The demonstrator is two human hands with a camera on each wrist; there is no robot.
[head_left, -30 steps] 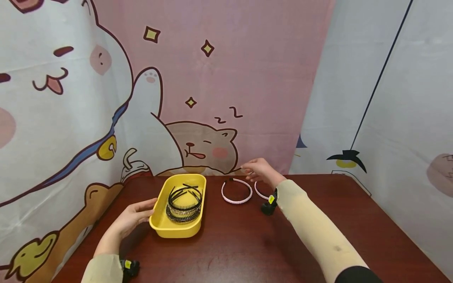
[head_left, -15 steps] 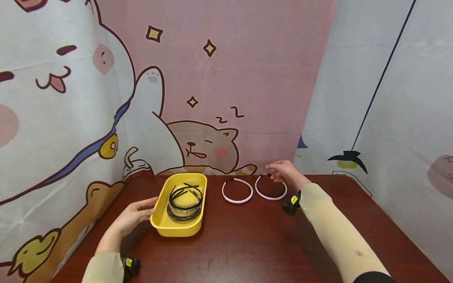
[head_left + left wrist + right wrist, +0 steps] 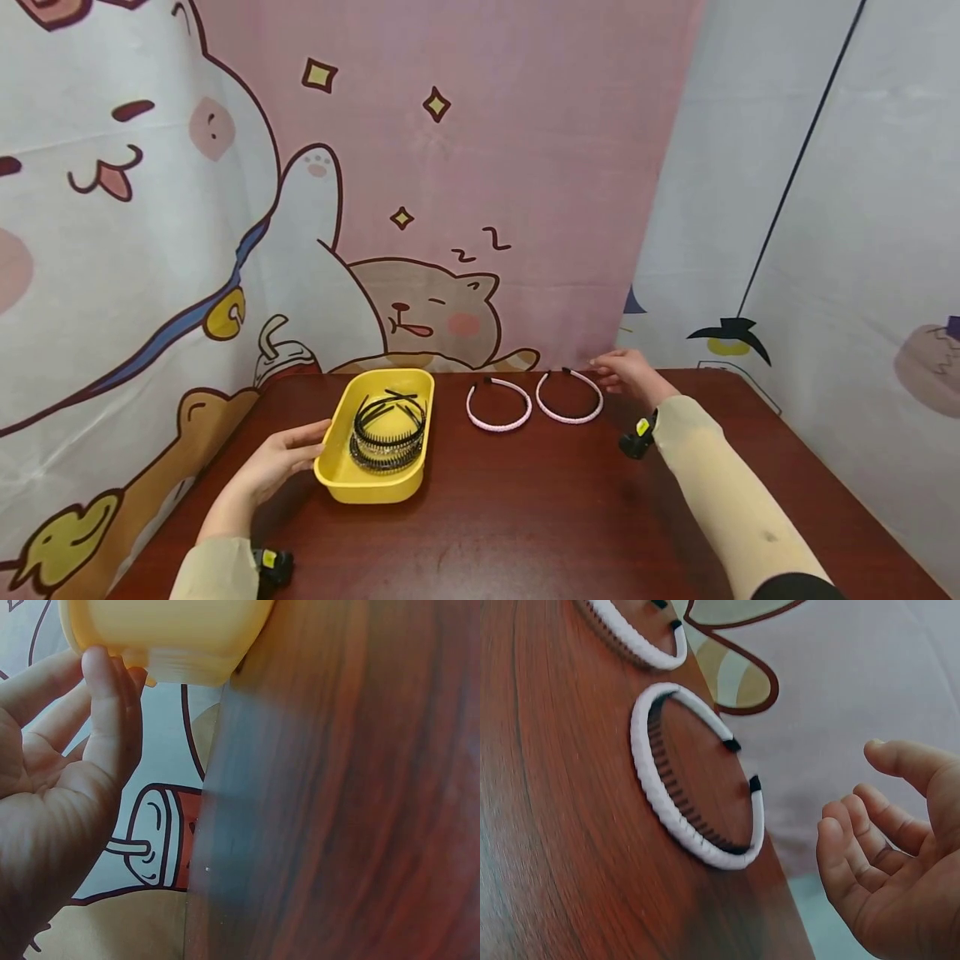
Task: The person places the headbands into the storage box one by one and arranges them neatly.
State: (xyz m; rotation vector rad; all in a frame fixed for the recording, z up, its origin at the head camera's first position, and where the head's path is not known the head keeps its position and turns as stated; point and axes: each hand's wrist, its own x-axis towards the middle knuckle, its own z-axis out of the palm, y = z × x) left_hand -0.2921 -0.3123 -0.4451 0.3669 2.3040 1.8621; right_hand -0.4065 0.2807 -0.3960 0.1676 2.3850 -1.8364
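Note:
A yellow plastic tray stands on the left of the table with several black toothed headbands stacked inside. My left hand touches the tray's left rim with its fingertips; the left wrist view shows the fingers mostly straight there. Two pale pink headbands lie side by side to the tray's right: a left one and a right one, both with black tips and their open ends towards the wall. Just right of the right headband, my right hand is raised with loosely bent fingers and holds nothing.
The dark red wooden table ends at the back against a pink and white cartoon-printed cloth. Another printed cloth hangs along the right side. A small black camera sits at each wrist.
My right hand has moved right, from between the pink headbands, across the right one to its far side, uncovering it. My left hand stays at the tray rim.

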